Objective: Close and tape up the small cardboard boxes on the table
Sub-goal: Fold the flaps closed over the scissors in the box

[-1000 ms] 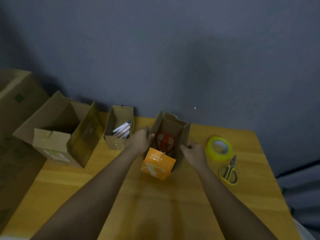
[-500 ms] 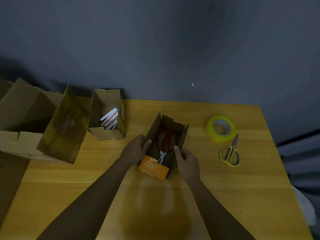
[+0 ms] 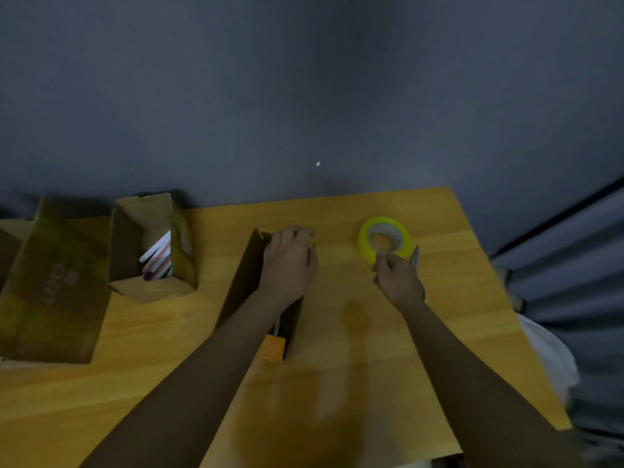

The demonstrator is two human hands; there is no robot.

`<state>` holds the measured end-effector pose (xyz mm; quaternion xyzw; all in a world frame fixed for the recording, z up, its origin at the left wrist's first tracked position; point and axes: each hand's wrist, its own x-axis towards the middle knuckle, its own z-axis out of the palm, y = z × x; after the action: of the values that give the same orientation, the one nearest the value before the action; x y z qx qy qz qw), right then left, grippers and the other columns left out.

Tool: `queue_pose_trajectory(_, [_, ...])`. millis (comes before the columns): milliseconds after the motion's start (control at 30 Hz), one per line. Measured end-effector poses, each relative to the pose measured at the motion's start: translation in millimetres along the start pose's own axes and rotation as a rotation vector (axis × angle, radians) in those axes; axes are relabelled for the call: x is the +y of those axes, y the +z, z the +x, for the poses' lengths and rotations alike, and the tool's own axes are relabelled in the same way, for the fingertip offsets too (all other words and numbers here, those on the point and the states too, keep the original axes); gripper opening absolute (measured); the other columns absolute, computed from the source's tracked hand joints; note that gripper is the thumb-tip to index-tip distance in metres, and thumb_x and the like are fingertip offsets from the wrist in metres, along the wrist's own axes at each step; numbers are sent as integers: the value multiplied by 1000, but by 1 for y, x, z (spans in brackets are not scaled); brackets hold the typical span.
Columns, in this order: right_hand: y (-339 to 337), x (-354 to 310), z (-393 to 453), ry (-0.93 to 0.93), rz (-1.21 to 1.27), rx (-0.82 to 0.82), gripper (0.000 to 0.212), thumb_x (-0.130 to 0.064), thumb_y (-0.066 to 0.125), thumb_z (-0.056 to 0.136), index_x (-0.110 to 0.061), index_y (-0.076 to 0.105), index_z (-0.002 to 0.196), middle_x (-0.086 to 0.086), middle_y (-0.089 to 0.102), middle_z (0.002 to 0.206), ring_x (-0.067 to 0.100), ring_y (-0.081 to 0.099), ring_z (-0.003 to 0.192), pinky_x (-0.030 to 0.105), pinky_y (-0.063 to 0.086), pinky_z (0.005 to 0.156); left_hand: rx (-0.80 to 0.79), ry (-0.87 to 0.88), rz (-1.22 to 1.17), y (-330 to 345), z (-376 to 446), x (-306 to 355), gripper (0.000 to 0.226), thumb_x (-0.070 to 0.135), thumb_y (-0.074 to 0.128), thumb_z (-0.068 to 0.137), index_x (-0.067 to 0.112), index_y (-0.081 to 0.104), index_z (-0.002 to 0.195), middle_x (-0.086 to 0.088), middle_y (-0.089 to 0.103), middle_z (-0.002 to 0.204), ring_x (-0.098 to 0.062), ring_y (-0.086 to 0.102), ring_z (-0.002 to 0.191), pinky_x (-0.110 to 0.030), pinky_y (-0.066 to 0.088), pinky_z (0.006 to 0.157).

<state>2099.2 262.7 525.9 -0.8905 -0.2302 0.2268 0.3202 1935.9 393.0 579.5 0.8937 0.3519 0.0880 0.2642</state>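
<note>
Left hand (image 3: 289, 261) lying palm-down across the top of the small cardboard box (image 3: 248, 285) in the middle of the wooden table (image 3: 337, 366), fingers curling over the far edge and pressing the top down. Can't really tell how shut the flaps are under there, hand's covering most of it. Orange end of the box (image 3: 273, 347) poking out at the near side, with a sliver of something pale showing just above it in the gap.

Right hand (image 3: 398, 280) hovering just at the near rim of the yellow tape roll (image 3: 385, 239), fingers loosely curling, thumb and fingertips right against the roll's edge. Too blurry to say whether actually pinching it or only touching. Scissors (image 3: 414, 256) mostly hiding behind that hand, only a bit of blade sticking out beside the roll.

Over to the left, second small box (image 3: 153, 251) sitting open with pens (image 3: 158, 256) leaning inside. Bigger cardboard box (image 3: 50, 285) lying at the far left edge, well apart from the one being pressed. Dark grey wall (image 3: 304, 96) running behind the table.
</note>
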Motion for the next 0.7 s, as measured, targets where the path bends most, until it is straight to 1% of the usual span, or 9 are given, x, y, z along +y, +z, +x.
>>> queue_pose_trajectory(67, [-9, 7, 22, -15, -170, -59, 34, -28, 41, 102, -7, 66, 93, 14, 65, 73, 29, 62, 77, 48, 32, 95, -25, -2, 8, 10, 10, 15, 35, 24, 40, 101, 19, 44, 135, -3, 41, 137, -22, 32, 131, -40, 31, 108])
queue_pose_trajectory(167, [-12, 18, 48, -84, -254, -140, 22, -18, 48, 97, -7, 63, 108, 16, 64, 75, 34, 63, 80, 45, 45, 83, -27, -16, 60, 25, 26, 35, 34, 24, 39, 101, 20, 44, 134, -2, 42, 136, -23, 32, 131, -39, 30, 108])
queue_pose_trajectory(233, [-10, 27, 64, -140, -303, -183, 29, -16, 54, 93, -8, 60, 120, 17, 67, 103, 33, 62, 97, 42, 45, 86, -22, -34, 92, 35, 34, 46, 33, 24, 40, 100, 21, 45, 133, -1, 42, 136, -23, 33, 129, -39, 31, 106])
queue_pose_trajectory(300, [-7, 40, 79, -200, -441, -211, 44, -23, 59, 89, -14, 54, 132, 13, 53, 135, 31, 50, 122, 43, 38, 100, -28, -54, 112, 45, 41, 55, 33, 25, 40, 100, 22, 46, 132, 0, 42, 135, -23, 33, 129, -38, 30, 104])
queue_pose_trajectory(333, [-6, 45, 85, -220, -532, -228, 50, -27, 60, 89, -18, 49, 137, 10, 44, 143, 31, 40, 130, 46, 31, 105, -41, -68, 124, 49, 44, 58, 32, 25, 39, 100, 23, 47, 132, 0, 42, 135, -23, 33, 129, -38, 29, 104])
queue_pose_trajectory(433, [-3, 57, 99, -282, -753, -316, 59, -35, 58, 90, -23, 36, 144, 7, 35, 147, 29, 27, 138, 49, 24, 106, -100, -108, 177, 61, 51, 65, 33, 27, 38, 101, 24, 46, 132, -1, 41, 137, -25, 33, 130, -39, 27, 104])
queue_pose_trajectory(533, [-1, 59, 109, -352, -953, -383, 55, -25, 55, 93, -24, 34, 144, 5, 45, 138, 26, 33, 135, 47, 23, 105, -151, -125, 224, 71, 53, 68, 32, 27, 39, 101, 24, 46, 132, -2, 42, 138, -28, 35, 130, -43, 29, 104])
queue_pose_trajectory(600, [-1, 59, 112, -396, -995, -363, 53, -15, 53, 91, -25, 38, 141, 3, 51, 132, 25, 39, 131, 47, 19, 109, -178, -138, 218, 75, 53, 69, 31, 26, 39, 101, 22, 49, 130, -3, 43, 137, -28, 36, 130, -44, 31, 103])
queue_pose_trajectory(700, [-9, 57, 116, -450, -919, -355, 56, -17, 53, 91, -27, 36, 144, 1, 49, 140, 25, 36, 135, 47, 12, 113, -220, -158, 166, 78, 52, 71, 29, 25, 40, 101, 20, 51, 127, -5, 44, 136, -29, 36, 130, -44, 34, 101])
